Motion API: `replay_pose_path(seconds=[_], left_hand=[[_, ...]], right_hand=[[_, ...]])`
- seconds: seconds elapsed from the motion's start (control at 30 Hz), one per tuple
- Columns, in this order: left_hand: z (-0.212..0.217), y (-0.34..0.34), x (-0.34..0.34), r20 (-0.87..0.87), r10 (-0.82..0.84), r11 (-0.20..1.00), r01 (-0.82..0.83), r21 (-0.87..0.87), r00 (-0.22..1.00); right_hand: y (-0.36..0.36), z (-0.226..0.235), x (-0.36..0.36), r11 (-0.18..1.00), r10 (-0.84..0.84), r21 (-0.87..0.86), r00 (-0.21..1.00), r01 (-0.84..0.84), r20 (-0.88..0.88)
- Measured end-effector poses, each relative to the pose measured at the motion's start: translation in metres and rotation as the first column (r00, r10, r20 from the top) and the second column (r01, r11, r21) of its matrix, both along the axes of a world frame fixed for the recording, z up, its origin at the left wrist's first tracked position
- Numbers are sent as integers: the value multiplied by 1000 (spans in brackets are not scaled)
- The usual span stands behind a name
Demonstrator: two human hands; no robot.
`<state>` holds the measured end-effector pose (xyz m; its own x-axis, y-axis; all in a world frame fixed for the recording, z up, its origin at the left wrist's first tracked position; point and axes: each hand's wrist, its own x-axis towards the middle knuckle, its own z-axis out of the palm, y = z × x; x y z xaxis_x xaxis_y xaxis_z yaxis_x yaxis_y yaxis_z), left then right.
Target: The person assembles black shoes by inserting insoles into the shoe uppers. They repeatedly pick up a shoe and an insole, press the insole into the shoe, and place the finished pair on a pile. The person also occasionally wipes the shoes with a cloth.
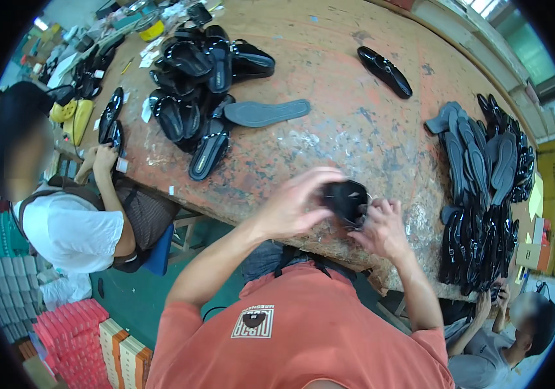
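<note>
A glossy black shoe is held end-on just above the near edge of the table, its dark opening facing up. My right hand grips its right side, fingers curled at the rim and thumb below. On the shoe's other side, my left hand curves around it, thumb and fingers on either side; motion blurs these fingertips. Much of the shoe is hidden by its angle and the hands. Left of my hands lies a grey sole, beside a heap of black buckled shoes.
A single black shoe lies at the far right. Stacked grey soles and rows of black shoes line the right side. One co-worker sits at left handling shoes; another works at lower right. Pink boxes stand on the floor.
</note>
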<state>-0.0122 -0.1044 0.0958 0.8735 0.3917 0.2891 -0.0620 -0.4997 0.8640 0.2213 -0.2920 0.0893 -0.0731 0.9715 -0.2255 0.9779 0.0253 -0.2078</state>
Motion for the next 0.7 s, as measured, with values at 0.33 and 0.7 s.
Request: replay_pose_path(seconds=[0.33,0.7], left_hand=[[32,-18,55,138,-364,929,370,-16,921],[33,88,-100,238,336,941,-338,-34,911]], right_hand=[[-3,-11,30,946,100,-298,989,-129,-111],[27,-23,20,688,196,725,969,-27,-150]])
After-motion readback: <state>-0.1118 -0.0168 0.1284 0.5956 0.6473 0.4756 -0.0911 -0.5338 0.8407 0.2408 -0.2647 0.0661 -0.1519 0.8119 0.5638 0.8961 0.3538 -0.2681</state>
